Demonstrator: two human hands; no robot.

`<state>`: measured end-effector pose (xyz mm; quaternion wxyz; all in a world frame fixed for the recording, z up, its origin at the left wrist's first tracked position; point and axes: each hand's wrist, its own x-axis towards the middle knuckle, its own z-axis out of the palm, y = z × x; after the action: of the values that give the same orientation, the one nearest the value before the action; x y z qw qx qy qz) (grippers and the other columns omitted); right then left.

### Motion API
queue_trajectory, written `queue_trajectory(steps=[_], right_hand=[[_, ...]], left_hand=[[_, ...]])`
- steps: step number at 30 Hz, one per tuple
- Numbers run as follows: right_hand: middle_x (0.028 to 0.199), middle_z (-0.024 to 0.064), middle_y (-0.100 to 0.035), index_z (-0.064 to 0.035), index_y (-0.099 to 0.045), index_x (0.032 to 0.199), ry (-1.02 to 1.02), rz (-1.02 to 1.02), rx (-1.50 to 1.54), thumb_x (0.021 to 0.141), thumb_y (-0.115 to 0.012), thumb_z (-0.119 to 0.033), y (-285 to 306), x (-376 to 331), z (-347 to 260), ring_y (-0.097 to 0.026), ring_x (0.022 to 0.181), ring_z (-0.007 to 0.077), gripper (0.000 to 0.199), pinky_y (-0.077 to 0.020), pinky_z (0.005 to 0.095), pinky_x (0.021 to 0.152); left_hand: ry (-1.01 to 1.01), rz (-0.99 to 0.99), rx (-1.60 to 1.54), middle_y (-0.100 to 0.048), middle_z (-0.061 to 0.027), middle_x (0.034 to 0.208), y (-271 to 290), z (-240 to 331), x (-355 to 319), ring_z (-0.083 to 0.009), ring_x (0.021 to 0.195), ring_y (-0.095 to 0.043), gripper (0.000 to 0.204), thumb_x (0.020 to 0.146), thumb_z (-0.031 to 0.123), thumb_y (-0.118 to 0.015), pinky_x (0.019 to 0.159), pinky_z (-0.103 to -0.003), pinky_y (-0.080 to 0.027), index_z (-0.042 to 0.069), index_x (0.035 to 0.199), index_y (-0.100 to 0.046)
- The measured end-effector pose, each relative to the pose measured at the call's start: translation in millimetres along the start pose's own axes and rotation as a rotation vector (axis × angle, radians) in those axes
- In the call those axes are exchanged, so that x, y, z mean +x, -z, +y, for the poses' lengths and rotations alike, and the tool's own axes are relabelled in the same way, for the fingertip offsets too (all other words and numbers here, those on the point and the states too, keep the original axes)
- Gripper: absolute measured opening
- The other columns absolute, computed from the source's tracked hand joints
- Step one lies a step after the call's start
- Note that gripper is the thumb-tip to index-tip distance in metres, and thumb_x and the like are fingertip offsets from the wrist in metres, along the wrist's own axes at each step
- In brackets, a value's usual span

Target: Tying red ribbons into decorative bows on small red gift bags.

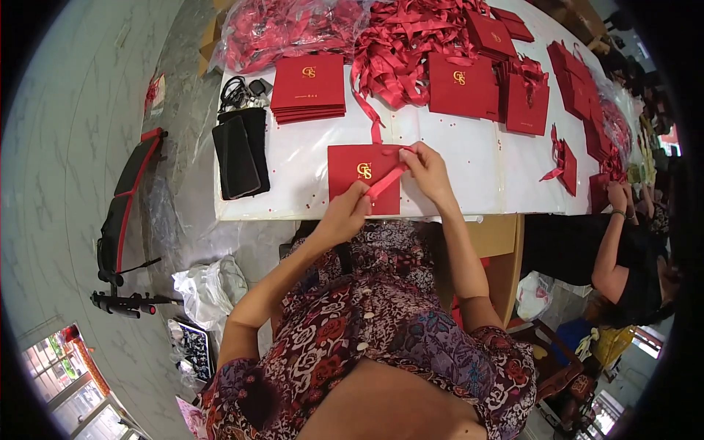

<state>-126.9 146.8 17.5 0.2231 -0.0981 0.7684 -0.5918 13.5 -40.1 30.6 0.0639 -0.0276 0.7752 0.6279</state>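
At the upper left of the frame lies a black flat pouch (240,154) on the white table (469,161), beside it a stack of red folded paper bags (309,88). In the centre, my left hand (345,216) pinches the lower end of a red satin ribbon (386,181), and my right hand (425,170) grips its upper end over the flat red paper bag with a gold emblem (352,176). I think the ribbon can slip or twist if my pinch loosens, and the bag edge may tear.
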Motion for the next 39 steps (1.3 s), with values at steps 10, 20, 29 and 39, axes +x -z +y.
queue_trajectory(steps=[10,20,29,39], right_hand=[[0.105,0.0121,-0.06,-0.005,-0.063,0.105,0.554,-0.014,-0.387,0.083,-0.074,-0.015,-31.4,-22.9,-58.9,-0.063,0.091,0.0287,0.027,-0.0517,0.0383,0.075],[0.088,0.0128,-0.064,-0.0041,-0.063,0.096,0.501,-0.051,-0.431,0.089,-0.066,-0.015,-55.1,-1.0,-34.2,-0.064,0.08,0.0323,0.013,-0.0501,0.0399,0.069],[0.086,0.0127,-0.064,-0.003,-0.059,0.091,0.5,0.06,-0.466,0.087,-0.065,-0.012,-63.6,4.7,-22.3,-0.063,0.079,0.033,0.011,-0.0492,0.042,0.069],[0.082,0.0139,-0.062,-0.0021,-0.058,0.088,0.508,0.099,-0.4,0.083,-0.067,-0.009,-71.2,-8.2,-26.5,-0.063,0.078,0.0325,0.012,-0.0485,0.0422,0.068]], left_hand=[[0.036,0.062,-0.011,-0.064,-0.0015,0.088,46.2,-9.4,30.6,-0.0067,0.075,-0.058,0.023,0.094,0.002,-0.059,0.07,-0.021,-0.046,0.0,0.116,-0.063],[-0.204,0.37,0.443,-0.064,-0.0096,0.096,57.9,-0.6,52.6,-0.0203,0.078,-0.063,0.028,0.084,0.005,-0.07,0.073,-0.028,-0.051,0.003,0.111,-0.062],[-0.286,0.387,0.553,-0.057,-0.0147,0.099,44.0,-10.6,51.7,-0.0347,0.091,-0.06,0.038,0.069,0.005,-0.08,0.076,-0.04,-0.051,0.003,0.103,-0.063],[-0.34,0.369,0.627,-0.058,-0.0141,0.091,39.5,2.2,50.4,-0.0338,0.087,-0.059,0.028,0.075,-0.002,-0.071,0.074,-0.041,-0.049,0.005,0.097,-0.057]])
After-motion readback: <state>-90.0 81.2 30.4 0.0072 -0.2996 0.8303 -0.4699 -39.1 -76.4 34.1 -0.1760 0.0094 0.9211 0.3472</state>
